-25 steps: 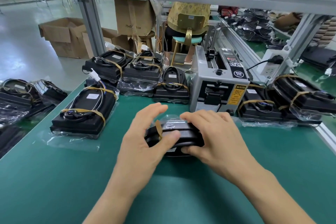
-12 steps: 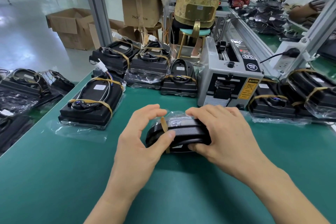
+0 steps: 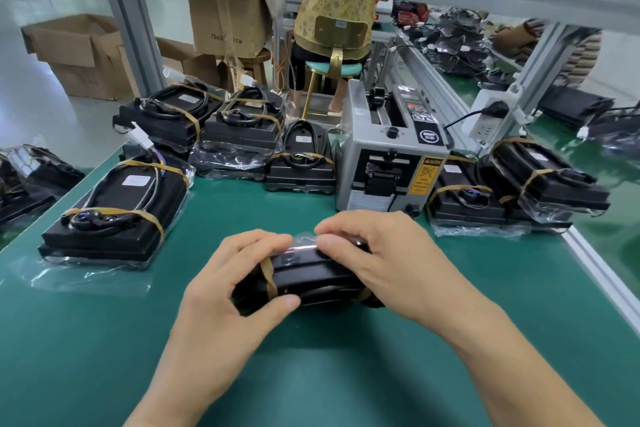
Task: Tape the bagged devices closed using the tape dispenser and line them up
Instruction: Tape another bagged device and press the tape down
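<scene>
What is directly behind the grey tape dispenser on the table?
Behind the tape dispenser a person sits on a teal stool, back to the camera. The dispenser hides the table edge behind it; whether anything lies there cannot be seen.

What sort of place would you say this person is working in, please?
Most likely a factory packing line: a green-matted workbench crowded with bagged devices, an electric tape dispenser at its back, and cardboard cartons on the floor beyond.
</scene>
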`<state>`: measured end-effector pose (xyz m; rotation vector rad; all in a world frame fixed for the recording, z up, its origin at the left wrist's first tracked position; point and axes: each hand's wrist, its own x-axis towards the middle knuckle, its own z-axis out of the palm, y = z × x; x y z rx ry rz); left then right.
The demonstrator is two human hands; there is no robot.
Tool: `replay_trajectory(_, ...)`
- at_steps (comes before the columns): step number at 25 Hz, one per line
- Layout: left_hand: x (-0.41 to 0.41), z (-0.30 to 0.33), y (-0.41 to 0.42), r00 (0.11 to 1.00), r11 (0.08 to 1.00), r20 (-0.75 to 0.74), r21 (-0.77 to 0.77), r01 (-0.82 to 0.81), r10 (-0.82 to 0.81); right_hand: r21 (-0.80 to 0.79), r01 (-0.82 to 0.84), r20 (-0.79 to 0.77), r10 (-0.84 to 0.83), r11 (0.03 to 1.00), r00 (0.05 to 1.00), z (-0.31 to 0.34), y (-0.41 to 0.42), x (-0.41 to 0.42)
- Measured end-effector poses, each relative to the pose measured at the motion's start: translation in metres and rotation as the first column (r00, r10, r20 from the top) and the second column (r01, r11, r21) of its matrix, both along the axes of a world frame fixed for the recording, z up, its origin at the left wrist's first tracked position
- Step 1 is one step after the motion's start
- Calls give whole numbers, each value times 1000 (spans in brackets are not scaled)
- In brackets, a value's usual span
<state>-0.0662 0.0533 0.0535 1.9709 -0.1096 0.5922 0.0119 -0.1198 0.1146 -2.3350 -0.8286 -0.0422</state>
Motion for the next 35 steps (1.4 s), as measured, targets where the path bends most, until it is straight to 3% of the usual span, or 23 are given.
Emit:
replay_trajectory(2, 0, -2, 0, 999, 999, 40, 35, -26, 25, 184, 88, -39, -83, 979, 996, 1, -4, 9)
replay_trajectory(4, -2, -4, -4, 996, 997, 75, 53, -50, 46, 325, 285, -182, -236, 902, 955, 2, -14, 28)
replay_trajectory(7, -4, -6, -7, 993, 996, 104, 51, -69, 63, 282, 594, -498, -415, 753, 762, -7, -26, 61)
replay_trajectory(9, -4, -6, -7, 992, 997, 112, 40, -66, 61, 244, 703, -590, -473, 668, 655, -17, -24, 81)
replay_trajectory(13, -4, -6, -7, 992, 998, 116, 33, -62, 58, 293, 791, -627, -516, 537, 583, -22, -9, 104)
replay_trajectory(17, -5, -8, -7, 992, 998, 110, 21, -56, 53, 294, 820, -572, -596, 492, 563, -24, -3, 107)
replay_trajectory(23, -5, -7, -7, 993, 998, 101, 10, -58, 57, 327, 773, -474, -613, 543, 631, -20, -4, 101)
replay_trajectory(26, -5, -5, -8, 994, 998, 90, 12, -64, 63, 340, 661, -317, -579, 669, 751, -4, -7, 82)
replay_trajectory(30, -6, -5, -11, 994, 997, 78, -19, -79, 80, 322, 327, -60, -325, 888, 944, 19, -2, 11)
replay_trajectory(33, -7, -4, -14, 991, 994, 79, -44, -103, 107, 261, 231, -56, -224, 937, 973, 5, 12, -41)
replay_trajectory(35, -9, -2, -19, 990, 991, 74, -57, -118, 122, 220, 268, 6, -276, 938, 961, -10, 19, -55)
